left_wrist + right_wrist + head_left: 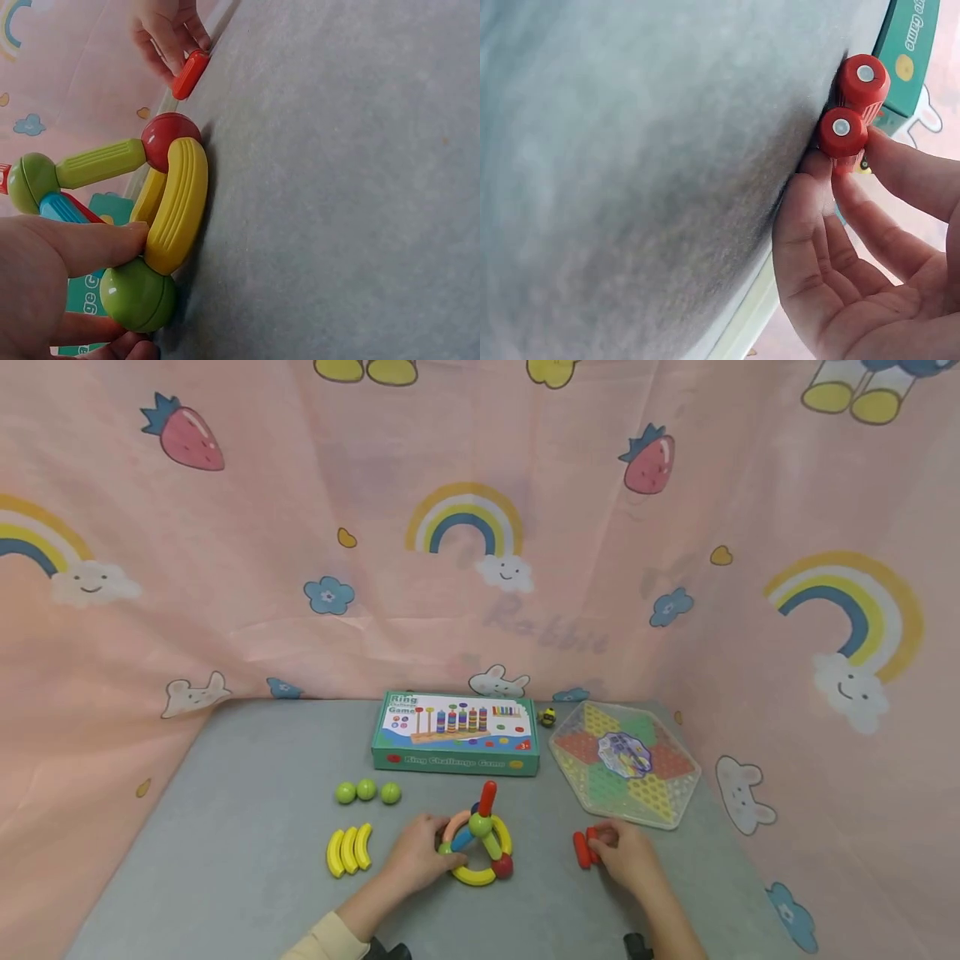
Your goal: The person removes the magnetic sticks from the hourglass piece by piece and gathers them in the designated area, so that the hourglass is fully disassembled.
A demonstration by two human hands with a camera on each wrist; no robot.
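Observation:
A structure of magnetic balls and rods stands mid-table: a ring of curved rods, including a yellow curved rod [475, 876], with straight rods rising to a green ball [480, 825] topped by an upright red rod [487, 798]. My left hand [420, 857] holds this structure at a lower green ball [139, 295], thumb on one side and fingers on the other. To the right, two short red rods lie side by side. My right hand [628, 855] pinches the nearer red rod [842, 132] between thumb and fingers; the other red rod [865, 81] touches it.
Several green balls [366, 789] and yellow curved rods [349, 850] lie left of my left hand. Behind stand a green game box [456, 763], a small bee figure [548, 717] and a hexagonal checkers board [626, 756]. A patterned pink cloth [420, 635] hangs at the back.

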